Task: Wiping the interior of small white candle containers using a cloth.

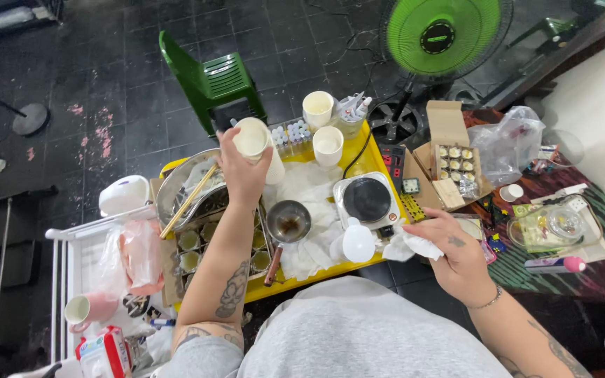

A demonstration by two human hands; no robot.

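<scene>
My left hand (241, 173) grips a white paper cup (255, 142) and holds it up over the back of a yellow tray table (376, 157). Just in front of that hand sits a small metal pot (288, 220) with a wooden handle, standing on crumpled white paper towels (309, 185). My right hand (455, 252) is closed on a wad of white tissue (409, 245) at the tray's right edge, next to a small electric hot plate (367, 199). A white funnel (357, 241) lies beside the tissue.
Two more white cups (318, 108) (328, 143) stand at the tray's back. A metal bowl with chopsticks (187, 187) and a box of small jars (194, 248) sit left. A green fan (444, 35), green stool (215, 84), open cardboard boxes (449, 164) and plastic bag (509, 143) surround.
</scene>
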